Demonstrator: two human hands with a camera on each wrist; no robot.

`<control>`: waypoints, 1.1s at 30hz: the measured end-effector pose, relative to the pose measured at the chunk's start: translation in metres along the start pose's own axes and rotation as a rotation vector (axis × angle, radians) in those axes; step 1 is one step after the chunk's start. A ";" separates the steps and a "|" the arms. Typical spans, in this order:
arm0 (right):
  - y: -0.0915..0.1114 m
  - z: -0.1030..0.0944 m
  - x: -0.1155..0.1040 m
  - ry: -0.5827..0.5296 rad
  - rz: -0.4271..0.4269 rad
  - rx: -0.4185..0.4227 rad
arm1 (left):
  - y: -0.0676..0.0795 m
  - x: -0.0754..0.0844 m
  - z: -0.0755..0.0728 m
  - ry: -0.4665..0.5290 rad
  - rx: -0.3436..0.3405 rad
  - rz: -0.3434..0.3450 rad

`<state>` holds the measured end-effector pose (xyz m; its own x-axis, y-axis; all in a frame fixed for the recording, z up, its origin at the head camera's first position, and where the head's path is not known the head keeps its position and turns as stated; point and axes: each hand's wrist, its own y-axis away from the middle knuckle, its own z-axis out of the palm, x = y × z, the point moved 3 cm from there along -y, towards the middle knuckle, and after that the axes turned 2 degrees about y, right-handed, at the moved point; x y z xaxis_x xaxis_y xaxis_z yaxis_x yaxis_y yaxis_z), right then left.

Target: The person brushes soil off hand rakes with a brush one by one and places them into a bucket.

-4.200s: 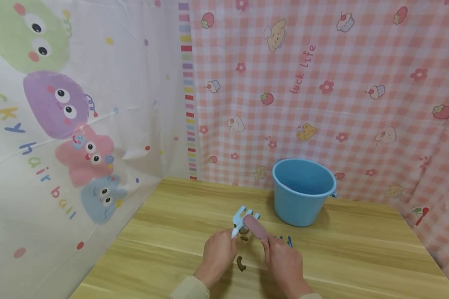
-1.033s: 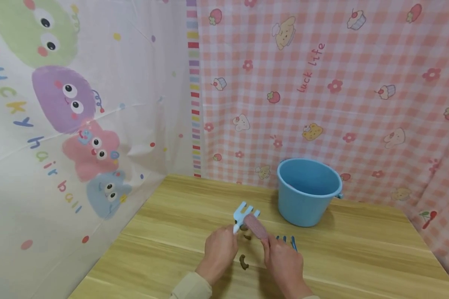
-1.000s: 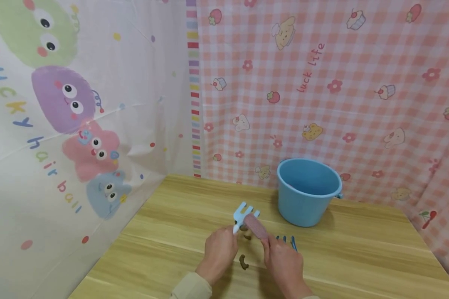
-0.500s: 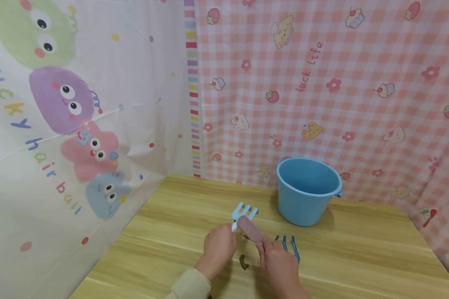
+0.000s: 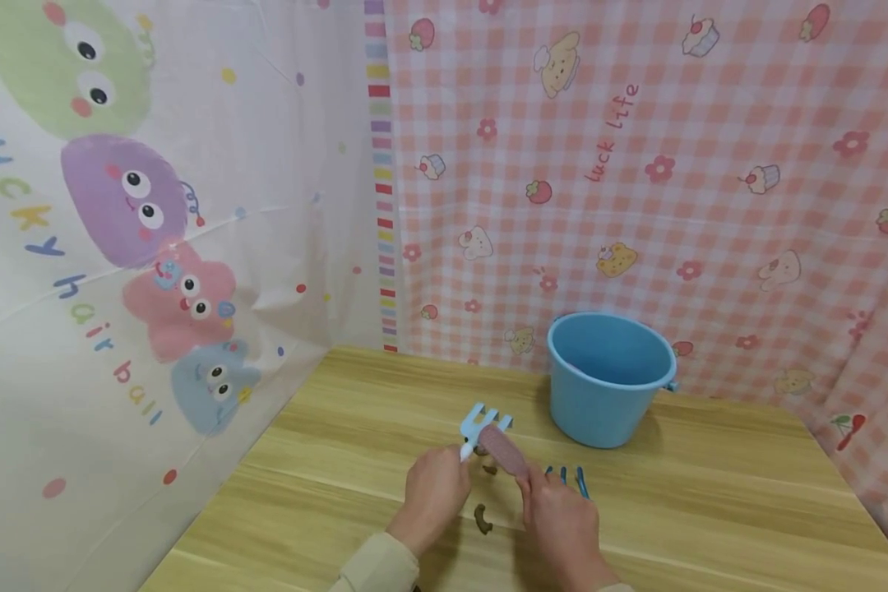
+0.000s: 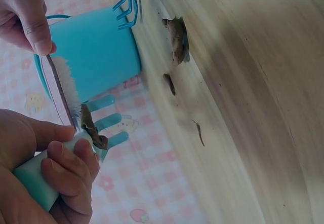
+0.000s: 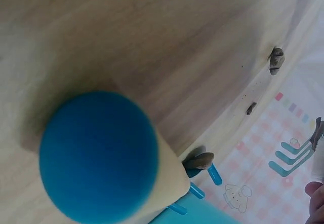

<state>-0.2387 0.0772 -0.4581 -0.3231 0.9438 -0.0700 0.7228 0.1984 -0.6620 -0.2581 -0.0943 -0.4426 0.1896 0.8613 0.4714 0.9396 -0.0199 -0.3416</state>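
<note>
My left hand (image 5: 435, 492) grips the pale handle of a small light-blue hand rake (image 5: 477, 426), its tines pointing away over the table. A brown clump (image 6: 91, 127) clings at the rake's neck in the left wrist view. My right hand (image 5: 562, 518) holds a brush with a pink back (image 5: 501, 449). Its white bristles (image 6: 68, 84) face the rake, their tips right by the clump. Below the tools, a curved brown piece (image 5: 482, 520) and a smaller brown bit (image 5: 490, 469) lie on the table.
A light-blue bucket (image 5: 599, 418) stands at the back right. A second, darker blue rake (image 5: 581, 483) lies partly hidden behind my right hand; its handle's round blue end (image 7: 98, 158) looms in the right wrist view. Patterned cloths (image 5: 503, 181) hang behind the wooden table (image 5: 710, 485).
The brush dipped left and toward me half a second ago, and is now back up and right, near its position a second ago. The left hand and rake have barely moved.
</note>
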 end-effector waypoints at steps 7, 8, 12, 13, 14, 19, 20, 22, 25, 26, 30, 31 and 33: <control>-0.001 0.003 0.002 -0.037 0.053 -0.063 | 0.000 0.002 0.001 -0.057 -0.005 -0.002; -0.001 0.003 0.002 -0.043 0.058 -0.069 | 0.000 0.002 0.001 -0.063 -0.002 -0.001; -0.003 0.001 0.001 -0.058 0.078 -0.097 | 0.001 0.002 0.001 -0.079 0.014 0.007; -0.003 0.001 0.000 -0.061 0.081 -0.103 | 0.001 0.002 0.001 -0.081 0.019 0.010; -0.004 0.000 0.000 -0.064 0.083 -0.105 | 0.001 0.002 0.001 -0.085 0.024 0.015; -0.004 0.000 0.000 -0.069 0.083 -0.101 | 0.002 0.000 0.003 -0.105 0.026 0.039; -0.004 0.001 0.000 -0.069 0.083 -0.100 | 0.002 0.000 0.003 -0.109 0.024 0.042; -0.003 0.001 0.000 -0.073 0.084 -0.105 | 0.003 0.000 0.003 -0.113 0.024 0.045; -0.003 0.002 0.000 -0.077 0.089 -0.111 | 0.003 0.000 0.003 -0.122 0.030 0.048; -0.004 0.001 0.000 -0.078 0.091 -0.110 | 0.003 0.000 0.003 -0.125 0.031 0.047; -0.004 0.001 -0.001 -0.072 0.091 -0.103 | 0.003 0.000 0.004 -0.136 0.040 0.050; -0.004 0.001 -0.001 -0.071 0.093 -0.102 | 0.003 0.000 0.004 -0.138 0.042 0.050; -0.005 0.001 -0.001 -0.071 0.096 -0.103 | 0.003 0.000 0.004 -0.143 0.045 0.049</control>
<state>-0.2422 0.0752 -0.4555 -0.2891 0.9394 -0.1843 0.8103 0.1377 -0.5696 -0.2566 -0.0925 -0.4472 0.1898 0.9233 0.3339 0.9160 -0.0441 -0.3988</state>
